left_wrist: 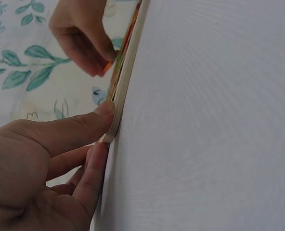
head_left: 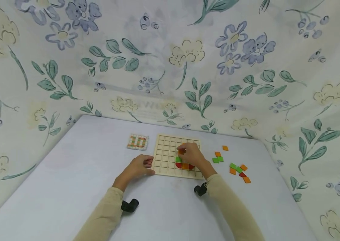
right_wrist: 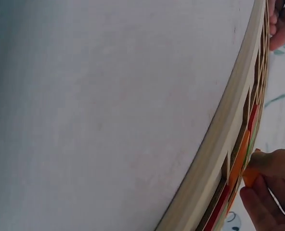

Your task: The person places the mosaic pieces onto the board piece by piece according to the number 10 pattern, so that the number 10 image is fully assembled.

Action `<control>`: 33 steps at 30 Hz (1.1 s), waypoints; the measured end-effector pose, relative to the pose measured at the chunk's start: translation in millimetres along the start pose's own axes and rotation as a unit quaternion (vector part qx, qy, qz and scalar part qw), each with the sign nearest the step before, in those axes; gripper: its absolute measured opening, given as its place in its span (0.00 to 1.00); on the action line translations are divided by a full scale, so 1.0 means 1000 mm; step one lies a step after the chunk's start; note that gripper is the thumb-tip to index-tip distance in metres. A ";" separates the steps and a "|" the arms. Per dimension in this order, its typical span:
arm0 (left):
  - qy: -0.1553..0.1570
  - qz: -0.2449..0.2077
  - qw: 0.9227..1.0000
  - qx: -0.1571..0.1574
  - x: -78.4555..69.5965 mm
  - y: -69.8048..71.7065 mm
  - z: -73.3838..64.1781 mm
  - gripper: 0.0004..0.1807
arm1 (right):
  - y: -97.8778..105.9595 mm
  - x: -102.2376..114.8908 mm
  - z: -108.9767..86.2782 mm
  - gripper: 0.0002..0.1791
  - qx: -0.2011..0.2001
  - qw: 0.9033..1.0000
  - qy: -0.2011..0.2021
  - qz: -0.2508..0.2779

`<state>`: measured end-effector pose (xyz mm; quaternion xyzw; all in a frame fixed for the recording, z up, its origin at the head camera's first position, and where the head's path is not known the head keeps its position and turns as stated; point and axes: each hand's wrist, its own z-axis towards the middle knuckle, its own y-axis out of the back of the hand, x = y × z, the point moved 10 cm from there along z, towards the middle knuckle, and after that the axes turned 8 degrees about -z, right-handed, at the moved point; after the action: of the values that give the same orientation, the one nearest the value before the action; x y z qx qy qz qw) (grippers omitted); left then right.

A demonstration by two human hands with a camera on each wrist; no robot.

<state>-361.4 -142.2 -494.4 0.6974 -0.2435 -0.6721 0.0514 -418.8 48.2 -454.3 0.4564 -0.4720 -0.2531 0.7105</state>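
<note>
A square wooden grid board (head_left: 167, 157) lies on the table, with red, orange and green tiles set in some of its cells. My left hand (head_left: 138, 166) holds the board at its near left corner, thumb and fingertips against the edge, as the left wrist view also shows. Over the right part of the grid, my right hand (head_left: 192, 155) pinches an orange tile (right_wrist: 251, 175) between thumb and fingers. Below that hand, a green tile (head_left: 178, 159) and a red rounded tile (head_left: 178, 165) sit in cells. The hand hides some of the neighbouring cells.
A small card with a coloured grid pattern (head_left: 138, 142) lies left of the board. Several loose tiles, among them an orange tile (head_left: 225, 148), a green tile (head_left: 233, 165) and a red tile (head_left: 242, 174), are scattered to the right. Floral cloth (head_left: 158, 67) hangs behind the white table (head_left: 67, 187).
</note>
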 end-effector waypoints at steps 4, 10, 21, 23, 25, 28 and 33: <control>-0.002 -0.001 1.000 0.003 0.000 -0.002 0.000 0.36 | -0.003 0.000 0.001 0.15 0.003 1.000 -0.012 -0.009; -0.009 0.003 1.000 0.004 -0.007 -0.001 -0.005 0.35 | -0.005 0.001 0.004 0.15 0.009 1.000 -0.017 -0.011; -0.002 -0.001 1.000 0.004 -0.004 0.000 -0.003 0.36 | -0.006 0.002 0.006 0.13 0.010 1.000 -0.006 -0.006; -0.004 -0.001 1.000 0.005 -0.005 0.000 -0.003 0.36 | -0.006 0.002 0.006 0.12 0.006 1.000 -0.008 -0.001; -0.003 -0.001 1.000 0.005 -0.004 0.000 -0.002 0.36 | -0.006 0.002 0.006 0.11 0.005 1.000 -0.011 0.001; -0.001 -0.003 1.000 0.004 -0.002 0.000 -0.001 0.36 | -0.007 0.002 0.007 0.10 0.010 1.000 -0.015 -0.006; -0.001 -0.002 1.000 0.007 -0.002 0.000 -0.001 0.36 | -0.011 0.005 0.009 0.11 0.038 0.999 -0.014 -0.032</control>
<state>-360.4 -141.8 -492.6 0.6976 -0.2465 -0.6712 0.0452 -424.4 35.6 -460.8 0.4939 -0.4768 -0.2641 0.6775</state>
